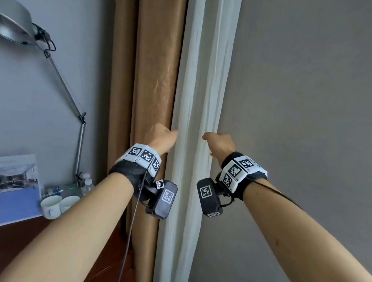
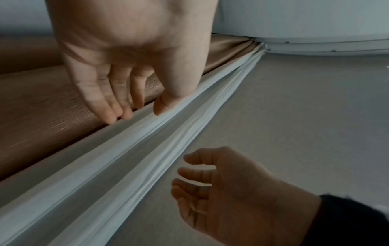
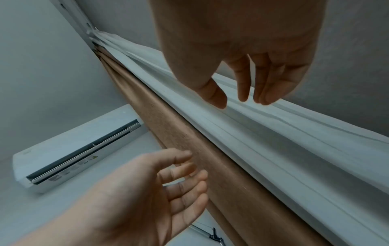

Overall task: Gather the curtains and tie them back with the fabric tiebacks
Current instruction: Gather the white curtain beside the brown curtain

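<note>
A brown curtain (image 1: pixel 157 76) hangs gathered in folds, with a white sheer curtain (image 1: pixel 195 99) bunched just to its right. My left hand (image 1: pixel 164 139) is at the seam between the two. In the left wrist view its relaxed fingers (image 2: pixel 118 114) rest on the brown curtain (image 2: pixel 42 113) and the thumb lies on the white sheer (image 2: pixel 147 143). My right hand (image 1: pixel 219 143) is at the sheer's right edge with fingers loosely spread; in the right wrist view the right hand (image 3: pixel 242 93) hovers close over the white folds (image 3: pixel 273 133), gripping nothing. No tieback is in view.
A metal desk lamp (image 1: pixel 62 83) stands at the left over a wooden desk (image 1: pixel 19 251) with two white cups (image 1: pixel 51 205), small bottles (image 1: pixel 87 183) and a propped picture (image 1: pixel 13 177). A grey wall (image 1: pixel 308 124) is to the right. An air conditioner (image 3: pixel 73 149) is mounted high.
</note>
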